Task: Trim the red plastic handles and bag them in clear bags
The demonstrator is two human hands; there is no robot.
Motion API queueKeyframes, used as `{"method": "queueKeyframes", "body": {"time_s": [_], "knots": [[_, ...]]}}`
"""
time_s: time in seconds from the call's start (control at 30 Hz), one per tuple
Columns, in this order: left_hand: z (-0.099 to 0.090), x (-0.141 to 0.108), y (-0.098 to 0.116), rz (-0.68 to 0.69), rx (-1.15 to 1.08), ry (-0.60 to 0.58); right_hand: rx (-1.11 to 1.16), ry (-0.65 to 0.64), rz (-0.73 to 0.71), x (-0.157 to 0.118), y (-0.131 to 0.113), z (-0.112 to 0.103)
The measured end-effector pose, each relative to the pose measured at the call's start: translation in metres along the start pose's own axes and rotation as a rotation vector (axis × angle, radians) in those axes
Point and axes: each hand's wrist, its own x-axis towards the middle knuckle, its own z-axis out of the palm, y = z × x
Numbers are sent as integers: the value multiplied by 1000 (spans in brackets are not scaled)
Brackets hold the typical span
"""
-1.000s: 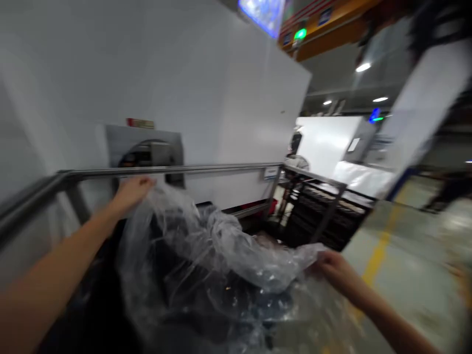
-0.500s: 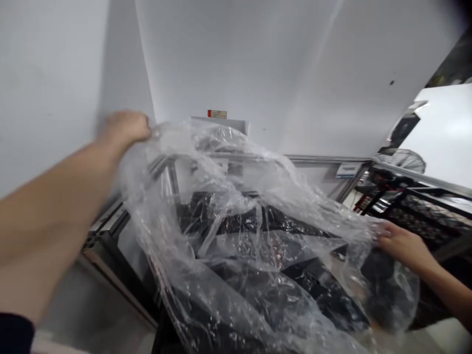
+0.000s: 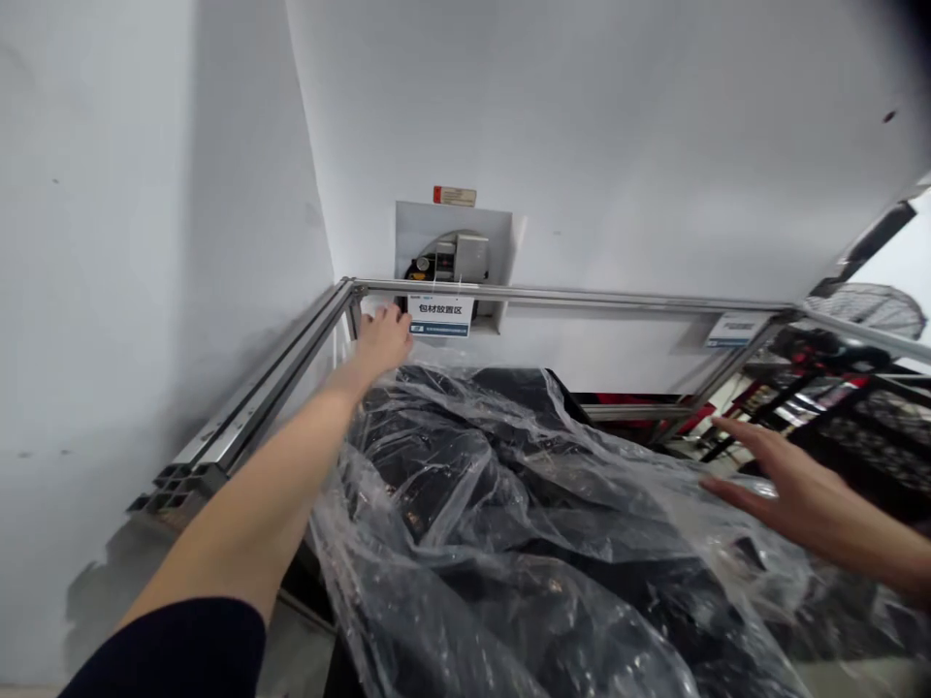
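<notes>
A large clear plastic sheet or bag [image 3: 465,582], crumpled and shiny, is spread over dark bulky items [image 3: 524,388] inside a metal frame. At the far left corner of the plastic, my left hand [image 3: 384,341] reaches out palm down. Its fingers look loosely bent and slightly apart, with no plastic visibly pinched, though their undersides are hidden. On the right, my right hand [image 3: 792,490] hovers over the plastic, thumb and fingers spread, holding nothing.
An aluminium rail frame [image 3: 582,299] surrounds the load. A white sign [image 3: 440,312] hangs on its back rail; another label [image 3: 736,330] hangs farther right. White walls [image 3: 618,145] stand behind and left. A wall recess [image 3: 407,233] holds a device. A fan [image 3: 883,310] stands at right.
The plastic has come down from being held up between both hands and now drapes over the dark items. My right hand has let go and spread. My left hand has moved right and lower.
</notes>
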Motion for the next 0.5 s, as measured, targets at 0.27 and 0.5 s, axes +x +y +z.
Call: {"method": "queueKeyframes", "body": {"time_s": [0.27, 0.5], "knots": [[107, -60, 9, 243, -113, -313, -155, -232, -300, 85, -53, 123], [129, 28, -64, -168, -156, -320, -192, -74, -238, 247, 41, 179]]}}
